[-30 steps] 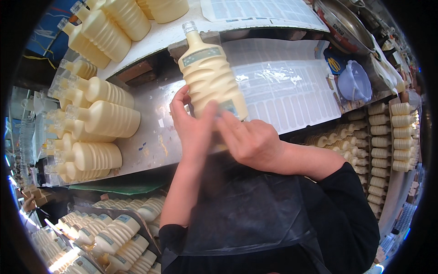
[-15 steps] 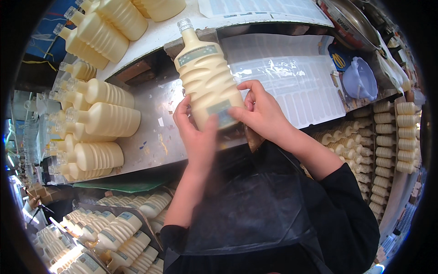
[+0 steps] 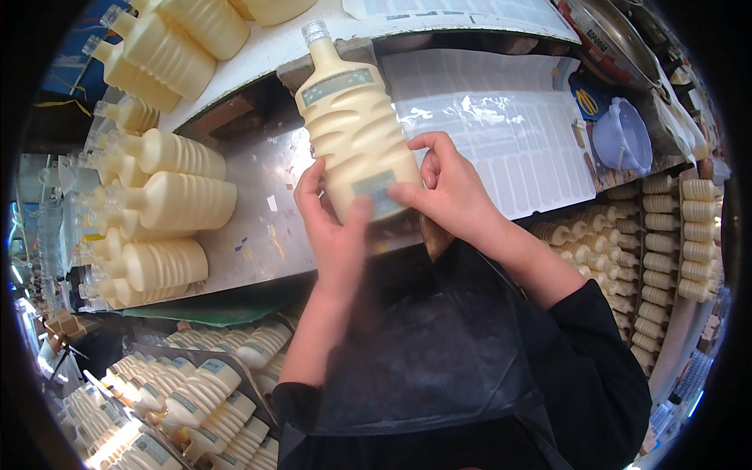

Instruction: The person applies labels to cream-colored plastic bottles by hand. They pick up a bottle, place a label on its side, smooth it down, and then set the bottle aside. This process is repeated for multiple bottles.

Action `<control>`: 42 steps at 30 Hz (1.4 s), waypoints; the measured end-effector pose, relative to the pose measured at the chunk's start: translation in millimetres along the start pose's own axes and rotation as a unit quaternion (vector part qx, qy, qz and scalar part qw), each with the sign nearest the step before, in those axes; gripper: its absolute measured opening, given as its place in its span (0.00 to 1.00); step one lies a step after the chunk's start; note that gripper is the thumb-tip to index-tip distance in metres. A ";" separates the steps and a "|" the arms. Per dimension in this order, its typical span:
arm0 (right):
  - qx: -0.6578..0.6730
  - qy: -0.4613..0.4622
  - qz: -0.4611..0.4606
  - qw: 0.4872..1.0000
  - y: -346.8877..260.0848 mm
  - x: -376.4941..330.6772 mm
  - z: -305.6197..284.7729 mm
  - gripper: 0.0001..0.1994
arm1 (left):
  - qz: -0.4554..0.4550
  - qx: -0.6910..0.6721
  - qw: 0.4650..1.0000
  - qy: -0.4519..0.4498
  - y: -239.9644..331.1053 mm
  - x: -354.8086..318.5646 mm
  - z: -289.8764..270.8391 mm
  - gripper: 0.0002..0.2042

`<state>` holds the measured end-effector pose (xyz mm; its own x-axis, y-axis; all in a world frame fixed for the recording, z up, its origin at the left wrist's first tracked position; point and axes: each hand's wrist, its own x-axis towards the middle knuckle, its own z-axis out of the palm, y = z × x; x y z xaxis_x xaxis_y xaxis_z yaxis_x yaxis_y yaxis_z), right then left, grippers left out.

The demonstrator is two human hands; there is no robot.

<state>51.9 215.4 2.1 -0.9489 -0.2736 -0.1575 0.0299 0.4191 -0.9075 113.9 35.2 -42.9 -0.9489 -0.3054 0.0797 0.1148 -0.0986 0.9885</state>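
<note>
Right fingers [image 3: 437, 144] have been shifted from the front to the edge of the cream bottle [image 3: 352, 129] since a second ago; its lower end is grasped by both hands' fingers, over the bench [image 3: 254, 215]. Leftward, other bottles [image 3: 189, 200] are ranged; rightward, sheets [image 3: 501, 160] are spread.

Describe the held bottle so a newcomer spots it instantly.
Find the shiny grey worktop across the middle. Over it, the left hand and right hand hold a cream, wavy-ridged bottle. Unlike the bottles at the worktop's left end, it shows two labels.

Free gap over the bench [image 3: 251, 205], bottles [image 3: 188, 200] to its left, hands [image 3: 331, 241] to its right
</note>
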 end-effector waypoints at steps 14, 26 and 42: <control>-0.031 0.005 -0.013 0.999 0.7 -0.6 0.6 0.33 | 0.009 -0.011 1.000 -0.010 -2.4 -1.9 -1.2 0.38; -0.022 0.008 -0.015 1.000 1.8 -1.4 1.3 0.32 | -0.001 0.013 1.000 -0.006 -0.8 -0.3 -1.5 0.39; -0.191 0.101 -0.438 0.873 -41.0 12.5 -16.3 0.11 | 0.009 0.137 0.991 -0.008 7.3 -0.4 -0.6 0.42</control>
<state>33.7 209.0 43.7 -0.5930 -0.4915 0.6378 -0.8045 0.3956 -0.4431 115.3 34.1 -35.9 -0.9523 -0.2892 0.0976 0.0499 0.1679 0.9845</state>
